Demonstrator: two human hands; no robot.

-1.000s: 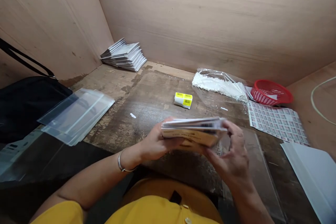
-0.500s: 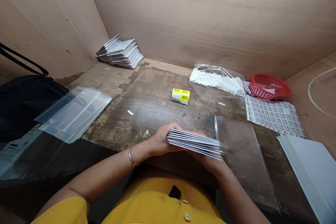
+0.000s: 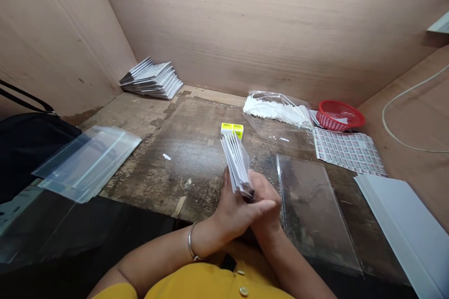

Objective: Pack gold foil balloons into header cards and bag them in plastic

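My left hand [image 3: 233, 212] and my right hand [image 3: 264, 210] press together around the lower end of a stack of thin white packets [image 3: 235, 161], which stands tilted with its far end pointing away from me. A flat clear zip bag [image 3: 310, 210] lies on the wooden table [image 3: 196, 124] just right of my right hand. Partly hidden behind the stack's far end is a small box with yellow barcode labels [image 3: 232, 129]. A metal bangle [image 3: 191, 241] circles my left wrist.
A pile of white packets [image 3: 151, 79] sits in the far left corner. Further right are a plastic bag of white material [image 3: 277, 110], a red basket [image 3: 339, 116], and a printed label sheet [image 3: 349, 151]. Clear bags [image 3: 87, 163] and a black bag [image 3: 28, 149] lie left; white sheets [image 3: 403, 224] lie right.
The stack has turned from lying crosswise between my hands to pointing away from me. My hands have closed together around its lower end. The whole scene has shifted left in view.
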